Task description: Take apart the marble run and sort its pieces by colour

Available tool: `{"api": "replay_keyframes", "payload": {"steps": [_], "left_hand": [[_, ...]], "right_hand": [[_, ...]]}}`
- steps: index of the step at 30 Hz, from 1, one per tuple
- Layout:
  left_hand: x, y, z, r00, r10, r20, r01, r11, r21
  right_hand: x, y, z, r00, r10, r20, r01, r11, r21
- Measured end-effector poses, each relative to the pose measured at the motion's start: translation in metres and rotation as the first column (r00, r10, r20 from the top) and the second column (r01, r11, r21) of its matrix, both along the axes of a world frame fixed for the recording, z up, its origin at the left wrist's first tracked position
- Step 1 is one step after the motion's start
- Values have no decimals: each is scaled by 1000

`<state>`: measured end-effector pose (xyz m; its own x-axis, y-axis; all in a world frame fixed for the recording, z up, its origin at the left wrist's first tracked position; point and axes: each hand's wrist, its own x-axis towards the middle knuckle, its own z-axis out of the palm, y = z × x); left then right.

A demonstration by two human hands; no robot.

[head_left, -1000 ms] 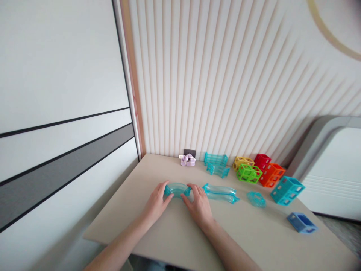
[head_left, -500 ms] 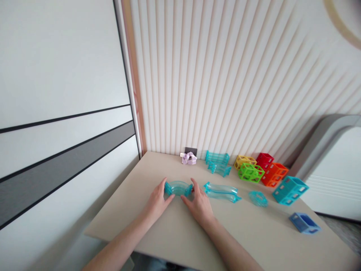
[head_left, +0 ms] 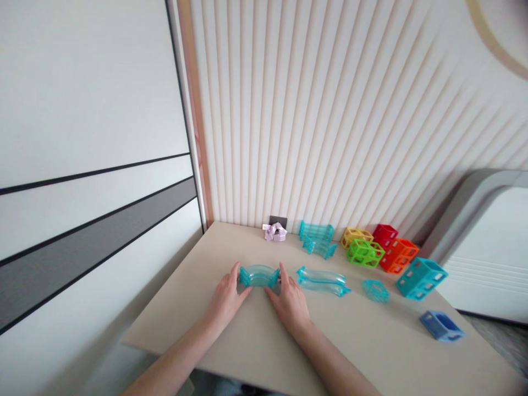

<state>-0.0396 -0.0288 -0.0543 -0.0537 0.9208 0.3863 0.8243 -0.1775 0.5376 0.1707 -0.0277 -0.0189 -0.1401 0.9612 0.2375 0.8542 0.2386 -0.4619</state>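
Note:
A curved, see-through teal track piece [head_left: 259, 275] lies on the table between my hands. My left hand [head_left: 226, 294] grips its left end, with the index finger at the far side and the thumb at the near side. At the right end, my right hand [head_left: 289, 300] pinches the piece in the same way. Just to the right of my right hand lies a long, wavy teal track piece [head_left: 324, 281]. The other fingers of both hands are partly hidden.
At the back are teal track pieces [head_left: 317, 231] and a lilac scrunchie-like item [head_left: 275, 232]. To the right stand yellow [head_left: 355, 236], green [head_left: 365, 253], red [head_left: 385, 236], orange [head_left: 399, 256] and teal [head_left: 421, 278] frame blocks, a flat teal piece [head_left: 375, 291] and a blue block [head_left: 442, 325].
Both hands stay at the ends of the curved track piece, with the fingers shifted slightly. The whole view has drifted a little.

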Motion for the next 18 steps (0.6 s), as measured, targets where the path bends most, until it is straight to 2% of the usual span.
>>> {"api": "replay_keyframes", "payload": {"steps": [8, 11, 14, 18], "left_hand": [[1, 0, 3, 996, 29, -87, -30, 999, -13], [1, 4, 7, 996, 13, -85, -13, 1000, -4], [6, 14, 22, 996, -10, -86, 10, 1000, 7], [29, 38, 59, 995, -31, -91, 37, 997, 63]], "right_hand": [[-1, 0, 2, 1000, -7, -6, 7, 999, -34], [0, 2, 5, 1000, -18, -4, 18, 1000, 7], [6, 8, 14, 999, -36, 2, 35, 994, 99], [27, 27, 36, 997, -76, -12, 77, 973, 219]]}}
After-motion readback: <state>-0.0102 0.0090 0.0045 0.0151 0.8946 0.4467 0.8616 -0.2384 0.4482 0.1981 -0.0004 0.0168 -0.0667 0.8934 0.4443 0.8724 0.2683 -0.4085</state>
